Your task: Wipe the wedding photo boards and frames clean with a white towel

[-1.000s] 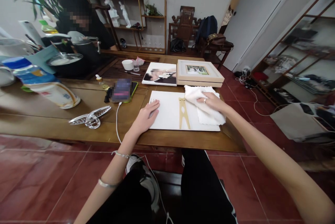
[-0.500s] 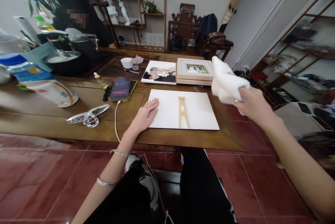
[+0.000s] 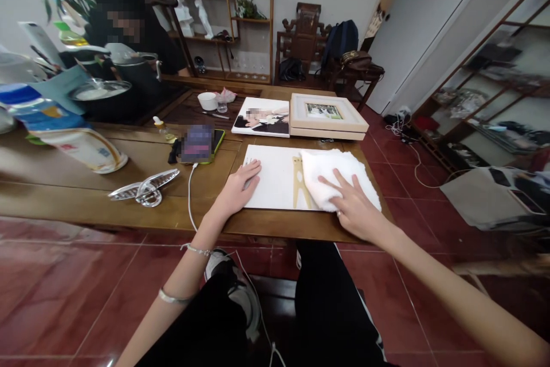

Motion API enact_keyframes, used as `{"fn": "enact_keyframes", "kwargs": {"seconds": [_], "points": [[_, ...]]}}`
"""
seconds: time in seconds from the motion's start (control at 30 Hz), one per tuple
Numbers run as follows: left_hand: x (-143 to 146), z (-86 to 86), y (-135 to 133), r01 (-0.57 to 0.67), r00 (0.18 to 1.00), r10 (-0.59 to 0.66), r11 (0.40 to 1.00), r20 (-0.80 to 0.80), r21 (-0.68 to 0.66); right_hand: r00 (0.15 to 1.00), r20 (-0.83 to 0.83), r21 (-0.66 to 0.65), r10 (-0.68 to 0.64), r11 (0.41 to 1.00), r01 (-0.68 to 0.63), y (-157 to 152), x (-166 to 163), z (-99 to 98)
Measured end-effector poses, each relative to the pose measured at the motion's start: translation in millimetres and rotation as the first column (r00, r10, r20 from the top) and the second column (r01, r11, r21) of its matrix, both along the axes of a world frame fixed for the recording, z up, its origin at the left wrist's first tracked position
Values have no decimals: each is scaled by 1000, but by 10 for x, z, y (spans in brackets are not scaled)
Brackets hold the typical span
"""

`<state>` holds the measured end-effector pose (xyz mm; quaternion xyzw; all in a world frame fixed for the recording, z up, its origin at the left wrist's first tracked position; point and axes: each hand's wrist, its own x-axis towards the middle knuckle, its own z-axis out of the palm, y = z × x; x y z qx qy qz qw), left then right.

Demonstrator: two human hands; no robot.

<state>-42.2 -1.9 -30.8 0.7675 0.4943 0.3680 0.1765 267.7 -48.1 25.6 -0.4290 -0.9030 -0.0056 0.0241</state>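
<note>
A flat white board (image 3: 271,178) lies near the table's front edge. My left hand (image 3: 237,188) rests flat on its left end, fingers stretched out. Over the right part of the board is a white fluffy cloth (image 3: 346,165). My right hand (image 3: 354,206) presses on this cloth from above with its fingers spread. Between the hands, a yellowish two-legged shape with a small eared head (image 3: 297,169) shows on the board; the cloth's edge overlaps its right side. Whether it is printed or loose I cannot tell.
Behind the board are a photo panel (image 3: 262,118) and a framed picture (image 3: 329,121). To the left are a phone (image 3: 218,143) with a white cable (image 3: 190,198), a clear hair claw (image 3: 148,188) and a blue-capped bottle (image 3: 81,143). A person (image 3: 124,18) sits across the table.
My right hand has come down and left from the air beside the table. The cloth, bunched in its grip before, now lies spread on the board under opened fingers. My left hand stays put.
</note>
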Motion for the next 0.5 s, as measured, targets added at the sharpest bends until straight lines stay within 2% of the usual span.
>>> {"fn": "enact_keyframes", "kwargs": {"seconds": [0.1, 0.2, 0.3, 0.5], "points": [[1, -8, 3, 6, 1000, -6, 1000, -2, 3, 999, 1, 13, 35, 999, -35, -302, 18, 20], [0, -11, 5, 14, 1000, -14, 1000, 5, 4, 999, -28, -3, 40, 999, -40, -367, 38, 24], [-3, -12, 8, 16, 1000, -16, 1000, -1, 9, 998, -56, -44, 19, 999, -22, -132, 31, 28], [-7, -19, 10, 15, 1000, -15, 1000, -1, 14, 995, -76, -74, -62, 996, 56, 678, -165, -20]]}}
